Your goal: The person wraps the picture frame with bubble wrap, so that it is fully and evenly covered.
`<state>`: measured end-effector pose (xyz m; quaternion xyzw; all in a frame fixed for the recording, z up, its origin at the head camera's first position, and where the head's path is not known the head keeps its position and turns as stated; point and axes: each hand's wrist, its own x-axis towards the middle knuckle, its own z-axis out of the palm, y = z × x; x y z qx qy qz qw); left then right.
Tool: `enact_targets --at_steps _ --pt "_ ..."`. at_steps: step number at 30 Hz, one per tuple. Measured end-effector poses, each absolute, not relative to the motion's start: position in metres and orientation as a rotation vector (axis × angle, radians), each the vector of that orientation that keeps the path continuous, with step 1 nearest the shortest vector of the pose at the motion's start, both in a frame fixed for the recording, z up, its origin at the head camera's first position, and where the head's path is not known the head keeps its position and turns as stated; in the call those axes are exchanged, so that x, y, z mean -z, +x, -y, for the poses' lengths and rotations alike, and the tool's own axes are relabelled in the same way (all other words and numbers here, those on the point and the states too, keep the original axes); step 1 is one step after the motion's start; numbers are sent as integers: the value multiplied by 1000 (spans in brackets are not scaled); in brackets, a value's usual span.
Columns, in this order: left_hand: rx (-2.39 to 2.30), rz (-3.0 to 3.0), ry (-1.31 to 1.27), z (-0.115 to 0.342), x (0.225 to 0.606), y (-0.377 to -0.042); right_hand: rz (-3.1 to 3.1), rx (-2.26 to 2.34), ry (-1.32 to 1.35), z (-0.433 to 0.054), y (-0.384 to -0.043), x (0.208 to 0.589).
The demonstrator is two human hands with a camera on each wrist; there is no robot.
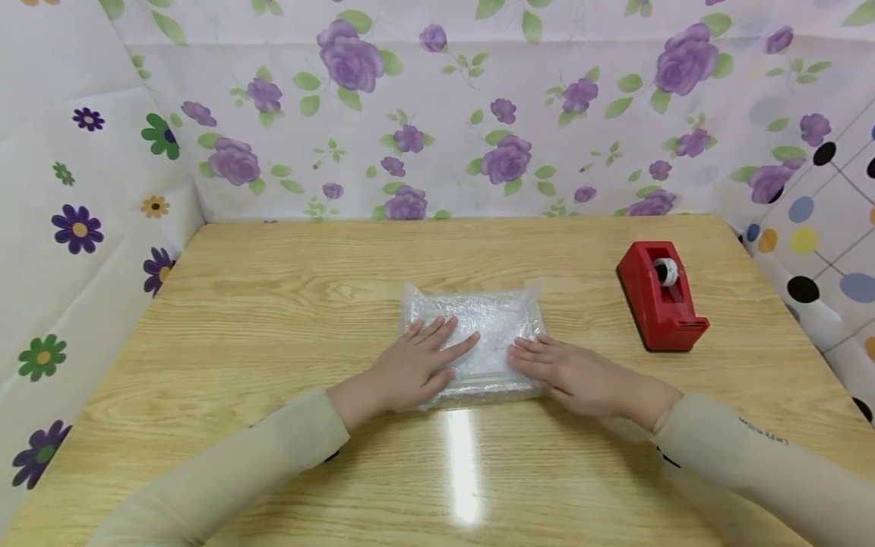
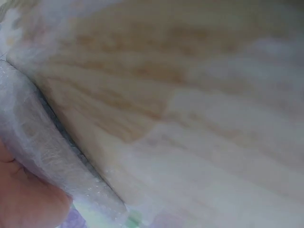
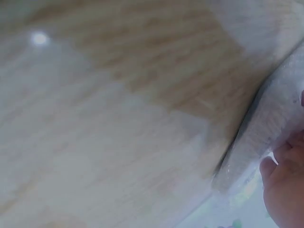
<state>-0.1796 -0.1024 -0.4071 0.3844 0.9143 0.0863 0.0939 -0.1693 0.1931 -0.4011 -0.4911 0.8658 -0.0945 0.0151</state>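
Note:
A flat package in clear bubble wrap (image 1: 488, 323) lies on the wooden table in the head view; what is inside cannot be made out. My left hand (image 1: 417, 365) rests on its left part with the fingers spread. On its right part lies my right hand (image 1: 574, 372), fingers straight and close together. Along the left edge of the left wrist view runs the wrapped package (image 2: 42, 128), with part of the left hand (image 2: 28, 199) against it. The right wrist view has the package (image 3: 266, 118) at its right edge, touched by the right hand (image 3: 287, 185).
A red tape dispenser (image 1: 659, 296) with a roll of tape stands to the right of the package. Flower-printed sheeting (image 1: 437, 114) hangs behind the table (image 1: 287, 304), and patterned sheets line both sides. Light glares off the table front.

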Motion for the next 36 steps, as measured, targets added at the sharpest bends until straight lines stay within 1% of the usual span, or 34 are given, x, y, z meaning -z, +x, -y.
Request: enact_targets --at_steps 6,9,12,14,16,19,21,25,29,36 --pt "-215 -2711 1158 105 406 -178 -2665 266 -1587 -190 -174 402" --pt "-222 -2708 1152 108 407 -176 -2622 329 -1533 -189 -175 402" --pt "-229 -2699 1167 108 411 -175 -2522 550 -1309 -192 -176 398" --pt "-248 -2690 1189 106 413 -175 -2457 792 -1102 -197 -179 393" --pt "-261 -2685 1208 104 414 -175 -2455 1037 -894 -201 -186 391" --pt "-266 -2691 1205 103 414 -176 -2555 1332 -650 -203 -205 392" --pt "-253 -2702 1193 103 413 -176 -2610 1417 -485 -204 -220 395" --pt "-255 -2702 1193 104 413 -176 -2458 1508 -225 -209 -245 401" --pt "-259 -2691 1200 104 412 -177 -2273 1551 -121 -211 -259 406" --pt "-249 -2714 1189 106 407 -178 -2313 1526 -99 -199 -280 408"
